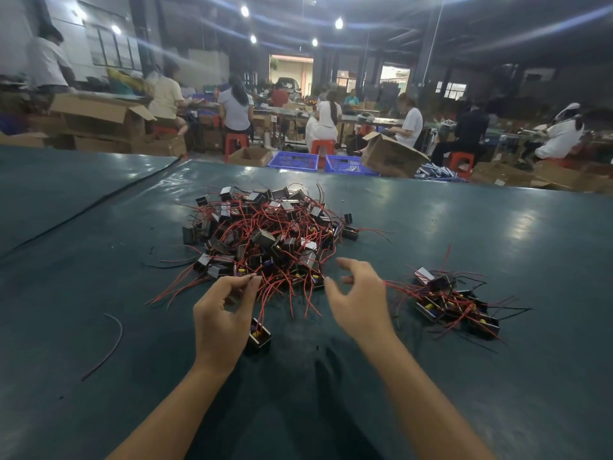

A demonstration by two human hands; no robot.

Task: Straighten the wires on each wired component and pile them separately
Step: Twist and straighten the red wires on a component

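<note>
We take the big tangled heap (pixel 265 234) of boxy parts and red leads, in the middle of the green surface (pixel 497 227), as our landmark. Just in front of the heap's near edge, the left hand (pixel 222 317) has its grip pinched, thumb against fingertips, on the red wires (pixel 262 303) of a single component (pixel 258 336). That component sits below the hand, nearer the person than the heap and clear of the tangle. We judge the leads are held by their upper ends so that the body acts as an anchor while they are drawn straight.

The right hand (pixel 360 302), also at the heap's near edge, has its grip spread, fingers loosely curved around nothing. We think it is placed to take the wires and run along them. To the right of the heap, well apart from it, lies the small pile (pixel 454 303), presumably kept separate so finished pieces do not tangle again. A stray wire (pixel 111 343) lies off the heap's near left.

We cannot tell whether the component rests on the surface or dangles, since the left hand covers part of it. Nor can we count the pinched leads. Whether the right hand brushes a red lead reaching out from the small pile is unclear. Most parts inside the heap are buried.
</note>
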